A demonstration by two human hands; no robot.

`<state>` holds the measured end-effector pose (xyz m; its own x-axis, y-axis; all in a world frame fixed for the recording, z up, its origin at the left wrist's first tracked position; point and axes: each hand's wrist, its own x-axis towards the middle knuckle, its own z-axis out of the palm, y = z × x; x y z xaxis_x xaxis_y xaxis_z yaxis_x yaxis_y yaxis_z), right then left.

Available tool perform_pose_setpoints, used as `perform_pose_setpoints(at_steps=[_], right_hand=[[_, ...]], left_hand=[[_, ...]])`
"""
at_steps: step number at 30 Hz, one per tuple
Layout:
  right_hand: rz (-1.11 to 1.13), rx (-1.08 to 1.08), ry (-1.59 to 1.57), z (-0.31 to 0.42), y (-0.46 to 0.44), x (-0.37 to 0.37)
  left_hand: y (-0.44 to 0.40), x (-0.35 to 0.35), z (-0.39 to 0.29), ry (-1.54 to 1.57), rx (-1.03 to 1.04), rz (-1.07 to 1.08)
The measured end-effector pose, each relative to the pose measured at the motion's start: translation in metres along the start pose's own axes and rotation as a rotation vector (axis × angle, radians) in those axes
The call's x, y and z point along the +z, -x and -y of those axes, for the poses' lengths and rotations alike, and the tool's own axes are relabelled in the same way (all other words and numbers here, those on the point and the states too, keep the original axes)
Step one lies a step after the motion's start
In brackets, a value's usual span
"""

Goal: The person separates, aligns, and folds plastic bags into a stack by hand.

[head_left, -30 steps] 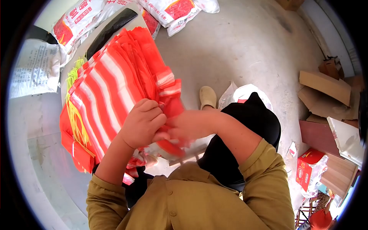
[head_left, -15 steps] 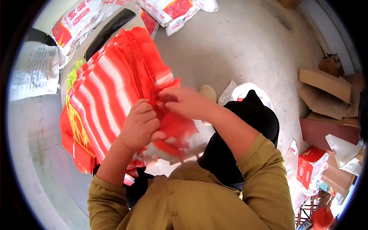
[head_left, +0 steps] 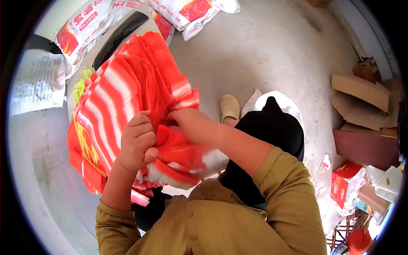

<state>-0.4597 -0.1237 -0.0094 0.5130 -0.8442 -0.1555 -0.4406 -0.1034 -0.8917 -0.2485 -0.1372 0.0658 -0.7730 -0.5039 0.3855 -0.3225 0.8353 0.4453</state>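
A thick stack of red and white striped mesh bags (head_left: 111, 95) lies before me, its folds gathered near my hands. My left hand (head_left: 138, 140) is curled closed at the lower right part of the stack, with red material against its fingers. My right hand (head_left: 191, 123) is bent over the gathered red mesh, its fingertips closed on it and partly hidden. Loose red and white mesh (head_left: 178, 159) hangs below the hands, partly blurred. Yellow strings (head_left: 85, 136) run along the stack's left side.
Printed white and red sacks (head_left: 87, 25) lie behind the stack, near a black object (head_left: 121, 39). Open cardboard boxes (head_left: 361, 95) and a red box (head_left: 345, 182) stand at right. A white bag (head_left: 282, 100) is on the floor (head_left: 255, 51) beside my black-clad leg.
My left hand has moved left and slightly down. The right hand has closed in on the gathered mesh, and the mesh below has spread and shifted.
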Motion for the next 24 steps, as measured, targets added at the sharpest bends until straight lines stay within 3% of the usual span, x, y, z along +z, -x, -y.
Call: perform_pose_setpoints(at_steps=[5, 8, 14, 17, 20, 24], right_hand=[[-0.137, 0.054, -0.133, 0.003, -0.003, 0.013], [-0.083, 0.021, -0.191, -0.003, -0.002, 0.012], [0.273, -0.026, -0.056, 0.011, 0.022, -0.006], [0.428, 0.082, -0.115, 0.007, 0.022, -0.001], [0.359, 0.068, 0.106, 0.008, 0.019, -0.009], [-0.13, -0.131, -0.082, -0.005, 0.008, 0.005]], left_hand=[[-0.001, -0.002, -0.001, -0.017, -0.002, -0.002], [-0.001, -0.002, 0.0, -0.022, 0.008, -0.001], [0.0, -0.001, 0.004, -0.005, -0.002, -0.014], [0.002, 0.001, 0.008, 0.005, 0.001, -0.014], [0.002, 0.001, 0.006, 0.0, -0.006, -0.014], [0.003, 0.003, 0.004, -0.007, 0.0, -0.017]])
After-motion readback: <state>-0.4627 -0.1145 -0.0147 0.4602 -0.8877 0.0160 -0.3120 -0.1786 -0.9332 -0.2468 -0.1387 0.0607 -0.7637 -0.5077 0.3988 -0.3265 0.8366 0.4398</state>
